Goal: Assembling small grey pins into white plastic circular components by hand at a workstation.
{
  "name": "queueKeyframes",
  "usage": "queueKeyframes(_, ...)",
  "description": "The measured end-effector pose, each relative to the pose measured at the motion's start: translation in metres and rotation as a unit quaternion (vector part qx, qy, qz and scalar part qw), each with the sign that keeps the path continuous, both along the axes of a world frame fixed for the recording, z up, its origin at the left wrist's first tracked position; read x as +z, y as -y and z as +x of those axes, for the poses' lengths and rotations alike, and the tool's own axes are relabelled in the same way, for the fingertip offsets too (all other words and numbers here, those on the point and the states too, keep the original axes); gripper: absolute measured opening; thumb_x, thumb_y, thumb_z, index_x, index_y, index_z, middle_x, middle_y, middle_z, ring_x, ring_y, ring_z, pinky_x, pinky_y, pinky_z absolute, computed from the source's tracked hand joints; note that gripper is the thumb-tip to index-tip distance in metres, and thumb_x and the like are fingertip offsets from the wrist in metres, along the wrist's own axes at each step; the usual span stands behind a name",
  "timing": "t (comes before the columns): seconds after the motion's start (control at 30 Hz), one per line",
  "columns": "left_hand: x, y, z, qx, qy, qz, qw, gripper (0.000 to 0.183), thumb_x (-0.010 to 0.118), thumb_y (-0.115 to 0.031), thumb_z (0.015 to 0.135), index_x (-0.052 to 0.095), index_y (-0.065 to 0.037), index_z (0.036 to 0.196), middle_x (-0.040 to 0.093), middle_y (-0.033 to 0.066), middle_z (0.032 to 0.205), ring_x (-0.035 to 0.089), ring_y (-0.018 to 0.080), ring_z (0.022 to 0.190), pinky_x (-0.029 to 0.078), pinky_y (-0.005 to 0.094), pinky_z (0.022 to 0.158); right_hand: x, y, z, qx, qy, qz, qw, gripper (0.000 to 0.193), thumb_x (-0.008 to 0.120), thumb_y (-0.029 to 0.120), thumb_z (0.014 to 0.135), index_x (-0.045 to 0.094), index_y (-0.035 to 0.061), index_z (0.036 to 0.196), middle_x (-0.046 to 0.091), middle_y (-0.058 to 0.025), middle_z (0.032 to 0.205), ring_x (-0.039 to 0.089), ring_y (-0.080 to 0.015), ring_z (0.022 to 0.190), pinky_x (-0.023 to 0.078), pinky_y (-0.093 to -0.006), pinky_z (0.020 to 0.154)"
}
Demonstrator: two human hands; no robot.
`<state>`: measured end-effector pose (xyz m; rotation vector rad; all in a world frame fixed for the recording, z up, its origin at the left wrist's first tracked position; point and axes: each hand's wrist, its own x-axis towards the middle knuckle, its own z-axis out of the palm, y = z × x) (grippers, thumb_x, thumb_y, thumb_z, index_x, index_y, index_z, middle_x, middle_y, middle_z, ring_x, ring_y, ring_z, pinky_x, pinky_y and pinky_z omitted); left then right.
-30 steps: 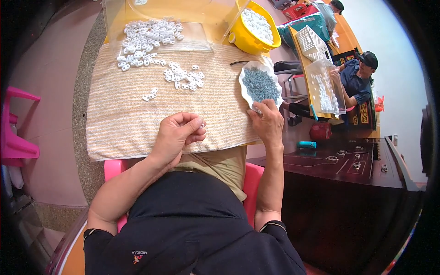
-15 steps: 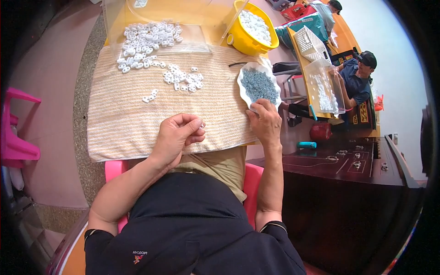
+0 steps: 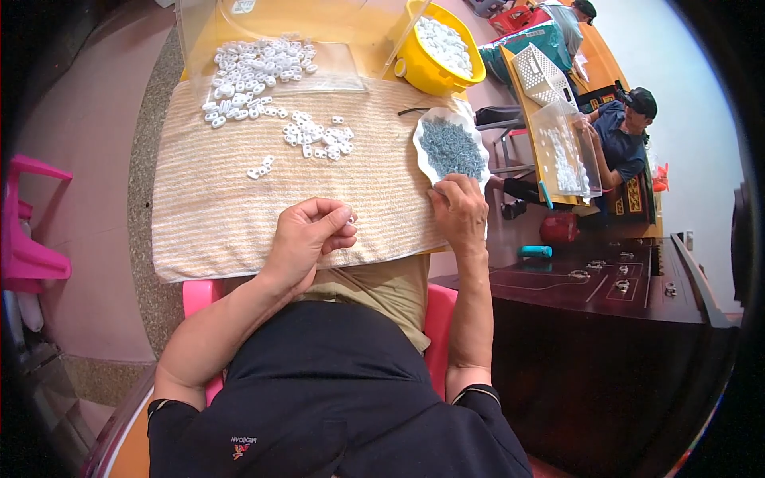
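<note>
My left hand (image 3: 311, 233) is closed above the towel's front edge, pinching a small white plastic piece (image 3: 351, 219) between thumb and forefinger. My right hand (image 3: 462, 209) rests at the near rim of a white wavy-edged dish (image 3: 423, 158) full of tiny grey-blue parts (image 3: 451, 146). Its fingers are bent together, and whatever they hold is hidden beneath them. Beyond my left hand, three or so white two-holed pieces (image 3: 260, 167) lie on the striped towel (image 3: 215, 199). A larger cluster of the same pieces (image 3: 319, 137) sits farther back.
A big heap of white pieces (image 3: 255, 68) spills from a clear plastic box (image 3: 343, 68) at the back. Right of it stands a yellow tub (image 3: 437, 78) of white pieces. Another person (image 3: 621, 139) works at a table on the right. A dark wooden surface (image 3: 574, 275) lies to my right.
</note>
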<state>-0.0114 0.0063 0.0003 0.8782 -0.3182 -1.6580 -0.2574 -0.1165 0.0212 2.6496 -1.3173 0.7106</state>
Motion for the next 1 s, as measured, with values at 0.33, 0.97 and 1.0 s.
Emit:
queueKeyframes(0.33,0.000,0.000,-0.001,0.001,-0.003,-0.002,1.000,0.011,0.063,-0.011,0.092,0.062,-0.001,0.097,0.065,0.0056,0.085,0.064,0.0110,0.073,0.057,0.0249,0.069,-0.008,-0.003,0.003,0.027,0.026,-0.034,0.999,0.009,0.070,0.003,0.075,0.063,0.0028,0.080,0.064,-0.0102,0.085,0.060,-0.0295,0.080,0.049,-0.0391,0.069)
queueKeyframes(0.97,0.000,-0.001,-0.001,0.004,-0.001,-0.001,1.000,0.011,0.064,-0.011,0.092,0.062,-0.001,0.097,0.066,0.0057,0.085,0.065,0.0114,0.074,0.057,0.0250,0.069,-0.007,0.002,-0.006,-0.006,0.140,0.044,0.989,0.011,0.066,-0.001,0.081,0.062,-0.0001,0.091,0.065,-0.0142,0.086,0.065,-0.0281,0.076,0.051,-0.0343,0.067)
queueKeyframes(1.0,0.000,-0.001,-0.001,0.004,-0.002,-0.003,1.000,0.011,0.064,-0.011,0.092,0.062,-0.001,0.096,0.066,0.0056,0.085,0.065,0.0114,0.074,0.057,0.0251,0.069,-0.006,0.002,-0.006,-0.008,0.133,0.036,0.990,0.010,0.065,-0.001,0.083,0.062,-0.0004,0.093,0.065,-0.0146,0.087,0.065,-0.0286,0.077,0.051,-0.0347,0.067)
